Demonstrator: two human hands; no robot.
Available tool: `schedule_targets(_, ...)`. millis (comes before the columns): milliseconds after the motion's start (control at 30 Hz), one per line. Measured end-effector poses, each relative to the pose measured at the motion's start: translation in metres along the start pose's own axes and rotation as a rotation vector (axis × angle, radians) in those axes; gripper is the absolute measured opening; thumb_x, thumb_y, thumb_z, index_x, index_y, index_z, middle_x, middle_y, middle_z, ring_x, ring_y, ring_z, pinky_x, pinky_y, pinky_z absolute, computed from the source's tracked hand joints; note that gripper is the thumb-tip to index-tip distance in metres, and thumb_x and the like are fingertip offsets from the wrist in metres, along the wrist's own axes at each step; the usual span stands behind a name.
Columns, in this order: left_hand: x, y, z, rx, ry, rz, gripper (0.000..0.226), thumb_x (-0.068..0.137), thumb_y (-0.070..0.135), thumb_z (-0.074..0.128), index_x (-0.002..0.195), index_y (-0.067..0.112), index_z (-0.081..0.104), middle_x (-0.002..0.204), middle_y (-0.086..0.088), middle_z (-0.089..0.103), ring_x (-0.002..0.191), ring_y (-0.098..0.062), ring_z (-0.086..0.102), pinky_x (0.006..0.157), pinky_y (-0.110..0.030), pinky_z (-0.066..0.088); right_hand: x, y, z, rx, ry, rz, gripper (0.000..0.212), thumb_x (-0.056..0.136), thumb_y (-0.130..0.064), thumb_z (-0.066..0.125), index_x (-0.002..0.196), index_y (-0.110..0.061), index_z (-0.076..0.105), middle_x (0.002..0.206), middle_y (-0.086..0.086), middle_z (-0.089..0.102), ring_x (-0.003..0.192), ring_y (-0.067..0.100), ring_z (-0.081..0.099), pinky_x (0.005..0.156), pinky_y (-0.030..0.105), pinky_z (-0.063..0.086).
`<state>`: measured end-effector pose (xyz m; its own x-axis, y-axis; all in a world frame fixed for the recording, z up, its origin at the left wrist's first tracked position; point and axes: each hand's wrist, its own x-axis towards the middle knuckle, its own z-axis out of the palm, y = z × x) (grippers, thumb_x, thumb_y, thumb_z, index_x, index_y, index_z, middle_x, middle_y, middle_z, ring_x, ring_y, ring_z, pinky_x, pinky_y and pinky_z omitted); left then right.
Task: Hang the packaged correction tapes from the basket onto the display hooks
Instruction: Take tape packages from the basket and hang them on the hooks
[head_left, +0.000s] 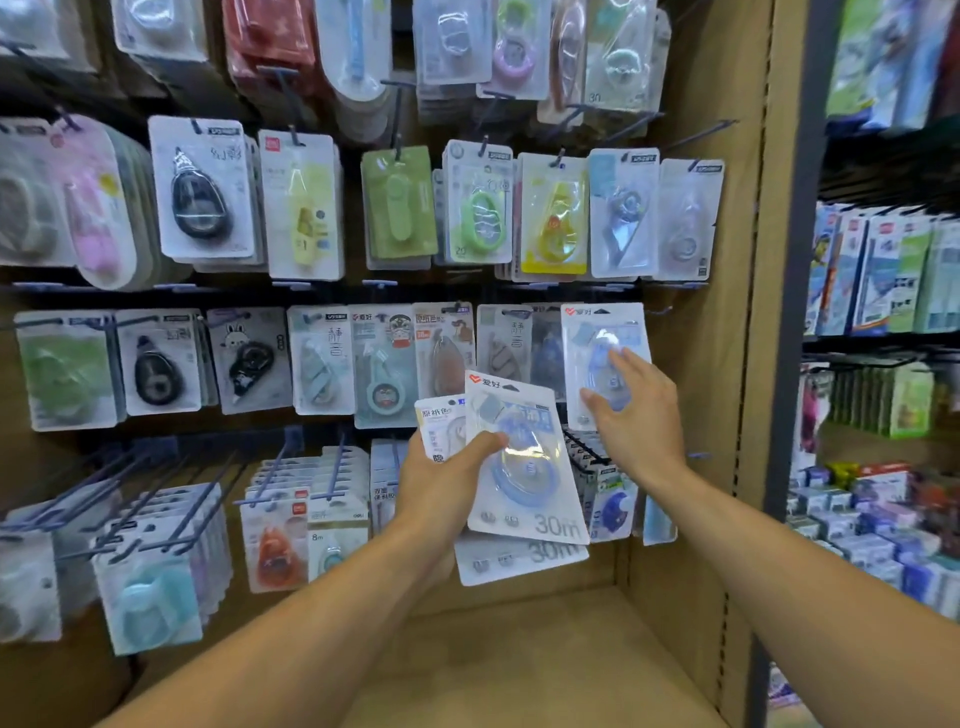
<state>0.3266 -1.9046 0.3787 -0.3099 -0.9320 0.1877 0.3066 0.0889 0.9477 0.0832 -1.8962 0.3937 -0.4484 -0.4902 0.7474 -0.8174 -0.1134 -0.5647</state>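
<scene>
My left hand (441, 483) grips a small stack of packaged correction tapes. The front pack (524, 467) holds a blue tape and is marked 30m; another 30m pack (519, 564) shows below it and a small white pack (439, 421) behind. My right hand (631, 410) lies with straight fingers against a matching blue pack (602, 358), which is at the right end of the middle row, its top at a display hook (660, 310). The basket is out of view.
Pegboard rows of hung correction tapes fill the wall. Long bare hooks (130, 483) jut out at lower left. A cardboard side panel (727, 364) stands right of my right hand, with a shelf of boxed goods (878, 270) beyond. A brown ledge (509, 649) lies below.
</scene>
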Motion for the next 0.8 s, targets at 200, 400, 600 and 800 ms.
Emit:
schedule_targets(200,0.004,-0.001,0.007,0.007,-0.009,-0.004,0.07,0.061,0.041,0.091,0.125,0.035,0.064,0.111,0.004,0.079,0.099,-0.028,0.077,0.085,-0.057,0.063,0.017,0.011,0.012,0.008,-0.052,-0.012,0.065,0.093,-0.039,0.069,0.15,-0.018,0.047,0.156,0.001,0.044,0.146,0.02,0.034,0.122,0.039,0.028)
schedule_targets(400,0.011,-0.018,0.003,0.03,-0.004,-0.024,0.049,0.077,0.031,0.089,0.12,0.036,0.067,0.109,0.005,0.08,0.098,-0.028,0.078,0.084,-0.057,0.063,0.06,0.016,0.039,-0.097,-0.177,0.035,0.067,0.093,-0.036,0.07,0.152,-0.023,0.042,0.16,-0.001,0.036,0.144,0.031,0.031,0.118,0.035,0.025)
schedule_targets(600,0.019,-0.024,-0.012,0.029,0.004,-0.056,0.045,0.079,0.027,0.088,0.117,0.035,0.067,0.107,-0.002,0.081,0.093,-0.034,0.079,0.081,-0.062,0.062,0.098,0.024,0.076,-0.195,-0.246,0.067,0.057,0.093,-0.014,0.066,0.147,-0.024,0.05,0.157,0.001,0.041,0.134,0.037,0.042,0.106,0.035,0.04)
schedule_targets(800,0.02,-0.022,-0.016,0.039,0.047,-0.041,0.068,0.055,0.042,0.091,0.118,0.038,0.067,0.106,0.0,0.081,0.091,-0.035,0.079,0.077,-0.062,0.062,0.076,0.013,0.075,0.038,-0.028,0.209,0.057,0.089,-0.004,0.064,0.143,-0.019,0.054,0.149,0.009,0.049,0.137,0.031,0.045,0.11,0.038,0.042)
